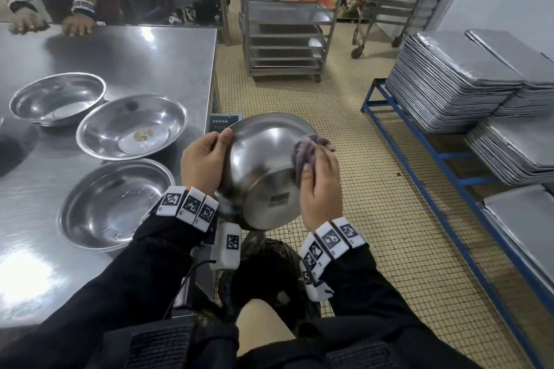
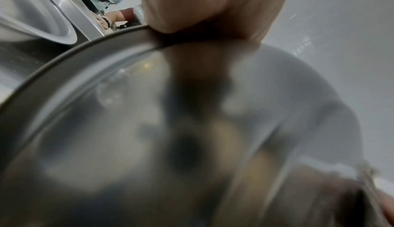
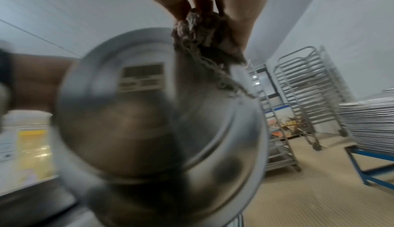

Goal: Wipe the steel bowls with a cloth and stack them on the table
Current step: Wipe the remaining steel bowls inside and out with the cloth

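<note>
I hold a steel bowl (image 1: pixel 263 171) in the air beside the table, tipped so its flat base faces me. My left hand (image 1: pixel 207 159) grips its left rim, thumb over the edge. My right hand (image 1: pixel 319 186) presses a bunched greyish-purple cloth (image 1: pixel 308 150) against the bowl's outer right side. In the right wrist view the cloth (image 3: pixel 202 35) hangs from my fingers onto the bowl (image 3: pixel 162 129), whose base carries a label. The left wrist view is filled by the blurred bowl (image 2: pixel 149 129) with a finger on its rim. Three more steel bowls (image 1: pixel 132 126) lie separately on the steel table (image 1: pixel 135 51).
Another person's hands (image 1: pixel 78 24) rest on the table's far edge. Wheeled steel racks (image 1: pixel 287 15) stand on the tiled floor ahead. Stacks of metal trays (image 1: pixel 449 78) sit on a blue frame (image 1: pixel 419 135) to my right.
</note>
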A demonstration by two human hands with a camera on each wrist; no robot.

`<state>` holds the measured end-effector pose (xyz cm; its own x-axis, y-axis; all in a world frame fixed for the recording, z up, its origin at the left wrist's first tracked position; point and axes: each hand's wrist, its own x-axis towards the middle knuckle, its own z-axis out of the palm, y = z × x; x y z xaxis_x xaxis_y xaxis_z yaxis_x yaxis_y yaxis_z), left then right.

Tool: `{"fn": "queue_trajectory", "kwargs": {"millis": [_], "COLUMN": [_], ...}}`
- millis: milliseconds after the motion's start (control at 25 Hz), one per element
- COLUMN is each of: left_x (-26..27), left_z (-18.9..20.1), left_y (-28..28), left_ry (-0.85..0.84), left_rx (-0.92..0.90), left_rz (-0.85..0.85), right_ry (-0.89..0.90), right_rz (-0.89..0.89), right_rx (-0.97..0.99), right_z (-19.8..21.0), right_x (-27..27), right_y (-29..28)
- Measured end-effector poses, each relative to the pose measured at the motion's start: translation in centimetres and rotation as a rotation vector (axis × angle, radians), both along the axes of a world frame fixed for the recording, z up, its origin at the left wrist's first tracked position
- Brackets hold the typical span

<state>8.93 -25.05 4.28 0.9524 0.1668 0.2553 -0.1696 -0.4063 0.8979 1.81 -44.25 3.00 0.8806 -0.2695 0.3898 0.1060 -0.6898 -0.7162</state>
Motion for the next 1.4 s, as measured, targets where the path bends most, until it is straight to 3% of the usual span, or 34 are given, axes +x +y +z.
{"fn": "queue_trajectory", "kwargs": {"millis": [160, 240, 480, 680, 800, 840, 880, 1040, 1160, 1280, 1400], "left_x": [0.2, 0.0, -0.2, -0.2, -0.8, -0.9, -0.8, -0.5, -0.7, -1.1, -2.0], "left_z": [-0.1, 0.0, -0.5, 0.0, 0.0, -0.2, -0.3, -0.4, 0.1, 0.3, 0.3], "left_y": [-0.2, -0.3, 0.2, 0.1, -0.2, -0.2, -0.3, -0.7, -1.4, -2.2, -1.8], "left_ry": [-0.019, -0.024, 0.019, 0.071, 0.151, 0.17, 0.176, 0.102, 0.109, 0.178, 0.373], "left_rx": [0.006, 0.004, -0.049, -0.167, -0.183, -0.171, -0.173, -0.122, -0.104, -0.385, -0.375], "left_rz": [0.008, -0.028, -0.09, -0.22, -0.345, -0.361, -0.353, -0.296, -0.256, -0.29, -0.329], "right_ry": [-0.181, -0.182, 0.196, 0.573, 0.675, 0.716, 0.746, 0.846, 0.7, 0.49, 0.36], "right_rz": [0.149, 0.117, -0.087, -0.219, -0.17, -0.149, -0.129, -0.15, -0.249, -0.316, -0.326], "right_rx": [-0.304, -0.321, 0.17, 0.503, 1.152, 1.227, 1.198, 0.665, 0.546, 0.526, 0.471], "right_z": [1.2, 1.9, 2.6, -0.9, -0.2, 0.4, 1.0, 1.9, 1.4, 1.1, 1.3], "right_x": [1.0, 2.3, 3.2, 2.5, 2.3, 2.3, 2.2, 2.1, 1.9, 1.8, 1.6], "right_y": [2.7, 2.8, -1.3, -5.2, -6.8, -7.4, -7.8, -7.4, -6.3, -5.3, -4.3]}}
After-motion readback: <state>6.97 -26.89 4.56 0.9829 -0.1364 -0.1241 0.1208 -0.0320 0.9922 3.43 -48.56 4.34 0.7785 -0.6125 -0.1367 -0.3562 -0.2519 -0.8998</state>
